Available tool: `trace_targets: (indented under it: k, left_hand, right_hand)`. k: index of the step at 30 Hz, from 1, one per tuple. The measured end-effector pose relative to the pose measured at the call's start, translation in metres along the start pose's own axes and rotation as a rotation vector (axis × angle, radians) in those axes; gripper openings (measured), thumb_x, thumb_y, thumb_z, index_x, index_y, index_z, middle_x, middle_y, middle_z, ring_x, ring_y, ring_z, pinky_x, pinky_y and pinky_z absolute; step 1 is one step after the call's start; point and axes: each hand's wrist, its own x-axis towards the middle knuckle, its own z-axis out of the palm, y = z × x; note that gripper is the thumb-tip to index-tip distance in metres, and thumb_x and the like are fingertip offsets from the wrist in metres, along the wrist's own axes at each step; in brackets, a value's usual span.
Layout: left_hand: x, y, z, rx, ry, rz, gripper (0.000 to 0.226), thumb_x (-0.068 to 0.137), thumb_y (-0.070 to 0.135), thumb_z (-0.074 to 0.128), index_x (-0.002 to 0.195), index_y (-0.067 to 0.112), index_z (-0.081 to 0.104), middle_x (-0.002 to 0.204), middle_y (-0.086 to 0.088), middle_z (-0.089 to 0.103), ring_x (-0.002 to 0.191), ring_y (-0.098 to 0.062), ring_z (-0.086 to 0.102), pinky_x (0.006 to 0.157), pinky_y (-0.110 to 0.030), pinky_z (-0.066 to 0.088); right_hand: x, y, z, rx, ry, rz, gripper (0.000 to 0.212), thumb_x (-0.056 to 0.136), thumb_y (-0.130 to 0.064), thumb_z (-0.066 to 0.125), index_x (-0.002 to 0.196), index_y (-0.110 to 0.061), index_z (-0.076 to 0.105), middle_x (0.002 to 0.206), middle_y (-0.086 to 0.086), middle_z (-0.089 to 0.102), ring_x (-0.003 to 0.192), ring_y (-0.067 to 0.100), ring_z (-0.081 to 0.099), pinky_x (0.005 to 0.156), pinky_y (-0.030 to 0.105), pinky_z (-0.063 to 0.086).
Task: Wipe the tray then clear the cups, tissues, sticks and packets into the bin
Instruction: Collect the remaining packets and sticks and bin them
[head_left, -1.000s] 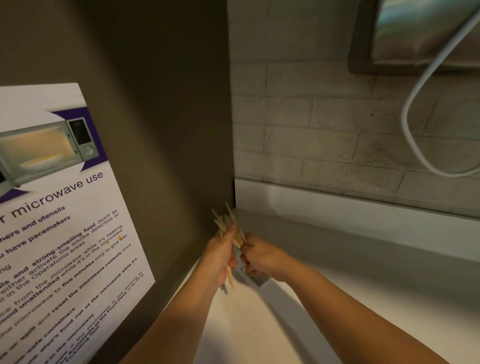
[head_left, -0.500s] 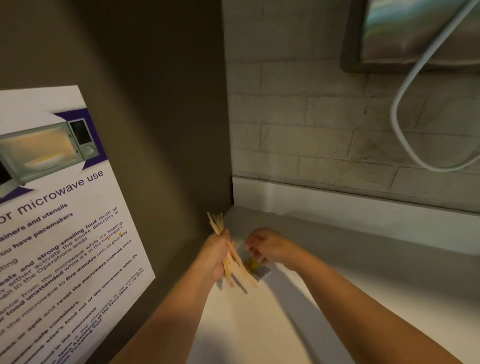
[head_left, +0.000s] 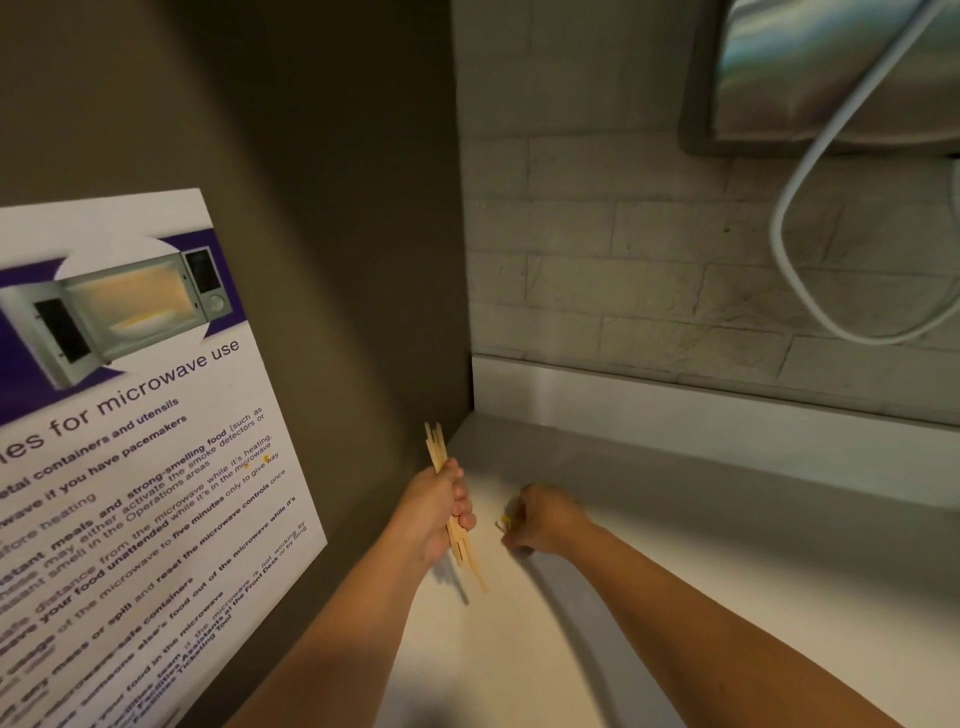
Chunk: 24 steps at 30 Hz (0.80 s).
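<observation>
Grips a bundle of wooden sticks (head_left: 435, 448) in the left hand (head_left: 434, 514), fingers curled tight round the middle, ends jutting past the thumb toward 12 o'clock and out below the fist toward 5 o'clock. Holds the bundle just above the white counter (head_left: 779, 561), near its inner corner, slightly below centre frame. Pinches something small and yellow, apparently a packet (head_left: 505, 521), in the right hand (head_left: 548, 519), fingers curled in, at 3 o'clock of the sticks and just apart from them. Too small and too shaded to read any print on it; cannot tell whether that hand touches the counter.

At 9 o'clock, takes in a printed notice (head_left: 130, 415) fixed to a dark side panel (head_left: 337, 234), with a picture of an open microwave and the legible words "for microwave use", "containers and utensils", "if you have pacemakers" and "strong-smelling food". Loses the start of every line at the left frame edge and blurs the lowest lines past reading.

At 12 o'clock, shows a pale tiled wall (head_left: 597, 291) above a white upstand (head_left: 675, 410); at 2 o'clock, a white cable (head_left: 779, 244) hanging in a loop; at 1 o'clock, a brushed-metal appliance (head_left: 831, 67) cut off by the top edge, make unreadable.

Hemmed in by the panel on the 9 o'clock side and the upstand at 12 o'clock; leaves open counter toward 3 and 4 o'clock.
</observation>
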Motion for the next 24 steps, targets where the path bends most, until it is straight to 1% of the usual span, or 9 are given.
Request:
trace_targets:
  k: [4,5,7,9,12,15,19,21,24]
  left_hand:
    - [-0.011,-0.002,0.001,0.045,0.018,-0.012,0.024,0.102,0.018,0.035,0.08,0.012,0.042,0.053,0.002,0.029,0.033,-0.005,0.024,0.033,-0.017,0.024]
    - [-0.014,-0.003,0.001,0.051,0.023,-0.013,0.023,0.101,0.018,0.036,0.08,0.012,0.042,0.054,0.001,0.029,0.032,-0.005,0.024,0.033,-0.017,0.024]
    - [-0.017,-0.004,0.002,0.053,0.031,-0.016,0.024,0.101,0.019,0.037,0.078,0.012,0.042,0.052,0.001,0.03,0.032,-0.005,0.025,0.033,-0.017,0.024]
    - [-0.021,-0.006,0.003,0.046,0.032,-0.021,0.027,0.101,0.021,0.036,0.076,0.012,0.041,0.049,0.002,0.031,0.032,-0.006,0.026,0.033,-0.018,0.026]
    - [-0.029,-0.01,0.008,0.049,0.034,-0.013,0.031,0.102,0.023,0.035,0.074,0.012,0.04,0.049,0.001,0.032,0.038,-0.009,0.03,0.041,-0.022,0.029]
    - [-0.041,-0.015,0.018,0.048,0.074,0.011,0.031,0.102,0.022,0.036,0.074,0.011,0.043,0.059,-0.002,0.036,0.051,-0.012,0.034,0.052,-0.024,0.036]
    - [-0.063,-0.02,0.036,-0.028,0.03,0.039,0.031,0.102,0.022,0.034,0.081,0.009,0.053,0.073,-0.007,0.054,0.066,-0.017,0.052,0.064,-0.028,0.044]
    - [-0.075,-0.024,0.045,-0.072,-0.022,0.027,0.031,0.103,0.023,0.032,0.088,0.009,0.055,0.082,-0.011,0.061,0.074,-0.021,0.059,0.068,-0.033,0.048]
    - [-0.091,-0.033,0.058,-0.105,-0.048,0.023,0.029,0.103,0.022,0.032,0.087,0.01,0.054,0.082,-0.013,0.061,0.075,-0.023,0.06,0.066,-0.037,0.049]
  right_hand:
    - [-0.011,0.004,0.003,0.121,-0.02,0.05,0.038,0.078,-0.025,0.069,0.112,-0.014,0.056,0.115,0.0,0.061,0.11,0.02,0.056,0.099,0.034,0.043]
    - [-0.013,0.005,0.004,0.145,-0.002,0.054,0.033,0.077,-0.026,0.071,0.105,-0.015,0.057,0.109,-0.001,0.062,0.107,0.018,0.057,0.096,0.032,0.044]
    - [-0.019,0.006,0.002,0.218,0.018,0.055,0.021,0.078,-0.027,0.071,0.076,-0.017,0.052,0.088,0.0,0.059,0.09,0.017,0.057,0.08,0.025,0.045]
    - [-0.026,0.005,-0.002,0.326,0.002,0.059,0.031,0.084,-0.025,0.066,0.064,-0.017,0.045,0.08,0.004,0.057,0.081,0.019,0.054,0.071,0.026,0.041]
    - [-0.04,0.005,-0.013,0.547,-0.033,0.04,0.026,0.091,-0.021,0.057,0.068,-0.011,0.052,0.084,0.014,0.065,0.079,0.024,0.058,0.072,0.03,0.044]
    - [-0.063,0.01,-0.025,0.86,-0.031,-0.015,0.027,0.092,-0.02,0.057,0.066,-0.013,0.052,0.069,0.006,0.054,0.067,0.017,0.05,0.063,0.028,0.041]
    - [-0.091,0.013,-0.035,1.252,-0.134,-0.041,0.006,0.092,-0.017,0.058,0.087,-0.014,0.06,0.082,0.003,0.062,0.079,0.016,0.056,0.075,0.029,0.044]
    - [-0.1,0.016,-0.035,1.309,-0.187,-0.057,0.007,0.094,-0.017,0.056,0.096,-0.013,0.061,0.084,0.003,0.062,0.08,0.017,0.056,0.074,0.031,0.044]
    - [-0.117,0.026,-0.033,1.304,-0.216,-0.07,0.011,0.097,-0.02,0.049,0.094,-0.016,0.059,0.083,0.003,0.062,0.081,0.019,0.058,0.077,0.035,0.049]
